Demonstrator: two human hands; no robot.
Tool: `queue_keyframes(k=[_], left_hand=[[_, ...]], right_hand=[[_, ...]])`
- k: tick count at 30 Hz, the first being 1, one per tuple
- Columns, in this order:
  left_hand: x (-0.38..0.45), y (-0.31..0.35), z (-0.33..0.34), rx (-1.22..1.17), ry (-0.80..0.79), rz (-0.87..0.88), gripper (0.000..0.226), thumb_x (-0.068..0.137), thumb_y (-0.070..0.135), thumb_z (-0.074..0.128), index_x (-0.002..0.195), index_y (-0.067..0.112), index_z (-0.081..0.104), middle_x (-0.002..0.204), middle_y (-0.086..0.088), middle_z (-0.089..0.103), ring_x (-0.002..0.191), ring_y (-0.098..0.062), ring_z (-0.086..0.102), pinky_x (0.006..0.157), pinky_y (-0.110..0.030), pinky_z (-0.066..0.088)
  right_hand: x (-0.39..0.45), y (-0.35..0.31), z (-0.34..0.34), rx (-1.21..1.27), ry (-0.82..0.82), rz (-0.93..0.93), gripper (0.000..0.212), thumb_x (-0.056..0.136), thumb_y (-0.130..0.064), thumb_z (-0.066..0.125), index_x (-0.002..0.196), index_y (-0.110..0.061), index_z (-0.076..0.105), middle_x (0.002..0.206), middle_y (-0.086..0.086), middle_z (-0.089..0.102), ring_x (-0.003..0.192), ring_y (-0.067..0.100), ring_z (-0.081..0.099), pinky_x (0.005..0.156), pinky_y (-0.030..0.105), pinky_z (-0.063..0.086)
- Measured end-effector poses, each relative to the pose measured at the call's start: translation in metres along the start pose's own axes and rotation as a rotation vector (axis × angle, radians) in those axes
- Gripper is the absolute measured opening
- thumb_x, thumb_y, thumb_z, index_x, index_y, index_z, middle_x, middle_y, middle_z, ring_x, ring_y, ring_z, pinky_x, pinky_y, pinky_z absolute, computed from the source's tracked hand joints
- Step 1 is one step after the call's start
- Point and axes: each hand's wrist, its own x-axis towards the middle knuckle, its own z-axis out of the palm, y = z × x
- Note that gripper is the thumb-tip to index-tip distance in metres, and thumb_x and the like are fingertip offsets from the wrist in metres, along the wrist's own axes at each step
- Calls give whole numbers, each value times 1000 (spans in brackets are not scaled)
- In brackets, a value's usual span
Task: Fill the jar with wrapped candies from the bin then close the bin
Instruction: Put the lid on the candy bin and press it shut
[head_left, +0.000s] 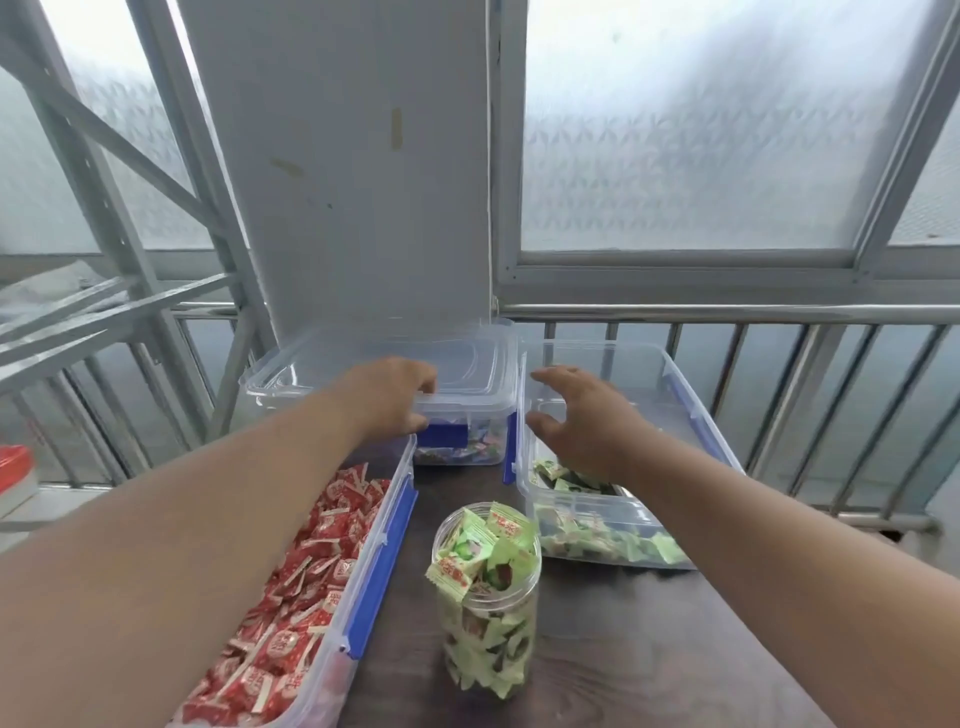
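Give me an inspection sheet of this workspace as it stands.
Surface: dark wood-grain table, bare around the jar.
Job's things: clear jar upright, heaped over its rim with green wrapped candies, no cap on; open bin of green candies at right, lid off.
Clutter: open bin of red candies at left; lidded bin of mixed candies at back, a clear lid lying on it.
Hands: left hand gripping the near edge of that clear lid; right hand open, spread above the green bin, empty.
Cables: nothing seen.
Surroundings: frosted windows, metal railing, red-capped container at far left.
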Motion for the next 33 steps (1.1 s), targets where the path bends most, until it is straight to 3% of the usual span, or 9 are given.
queue_keyframes(k=[3, 7, 10, 13, 17, 22, 28, 30, 33], left_hand=[[1, 3, 3, 23, 119, -6, 7, 102, 15, 70, 106, 18, 66, 117, -6, 72, 102, -28, 69, 92, -42, 59], [-4, 12, -16, 197, 404, 73, 25, 96, -5, 52, 95, 19, 46, 90, -3, 56, 76, -29, 59, 68, -39, 46], [-15, 24, -37, 197, 716, 217, 34, 74, -18, 62, 84, 12, 51, 69, -9, 59, 49, -28, 43, 51, -33, 36], [-22, 44, -59, 142, 893, 262, 38, 66, -21, 75, 87, 7, 60, 68, -10, 61, 47, -29, 48, 52, -32, 36], [-35, 80, -97, 17, 1055, 319, 37, 75, -12, 81, 100, 7, 61, 87, -10, 68, 76, -38, 69, 74, -51, 53], [-51, 113, -129, -54, 1130, 270, 43, 84, 21, 93, 115, 18, 64, 109, -4, 75, 96, -38, 70, 87, -55, 47], [-59, 134, -151, -489, 1073, 233, 41, 86, 18, 94, 108, 4, 62, 94, -8, 65, 82, -33, 60, 72, -35, 38], [-59, 137, -156, -663, 1011, 165, 42, 90, 24, 91, 104, 6, 56, 89, -15, 65, 82, -41, 61, 68, -40, 45], [-58, 140, -161, -881, 895, 117, 44, 94, 35, 87, 109, 6, 56, 94, -24, 74, 91, -45, 72, 78, -44, 59]], right_hand=[[7, -6, 5, 33, -3, 27, 68, 98, -43, 60, 159, -27, 35, 162, -4, 37, 149, 21, 34, 119, 38, 30], [4, 5, -4, 113, 24, 78, 78, 96, -42, 65, 161, -33, 24, 161, 1, 40, 144, 24, 42, 114, 38, 36], [-6, 16, -23, 179, 66, 125, 92, 92, -42, 70, 160, -42, 8, 159, 9, 43, 135, 29, 52, 108, 40, 45], [-18, 31, -49, 211, 147, 181, 101, 89, -43, 73, 158, -48, -1, 160, 14, 39, 133, 33, 54, 108, 48, 47], [-40, 49, -85, 301, 261, 248, 115, 86, -48, 76, 157, -47, -16, 164, 16, 31, 144, 37, 43, 113, 51, 41], [-69, 67, -120, 350, 385, 296, 128, 72, -68, 76, 150, -53, -24, 165, 14, 31, 139, 34, 50, 113, 53, 42], [-106, 79, -149, 459, 454, 276, 125, 67, -67, 82, 151, -58, -10, 162, 15, 35, 138, 32, 51, 110, 53, 44], [-113, 85, -152, 438, 447, 289, 130, 60, -75, 80, 152, -58, -11, 165, 11, 31, 144, 30, 44, 113, 53, 42], [-119, 97, -153, 399, 433, 297, 127, 61, -79, 77, 156, -49, -3, 166, 9, 28, 148, 31, 36, 116, 53, 38]])
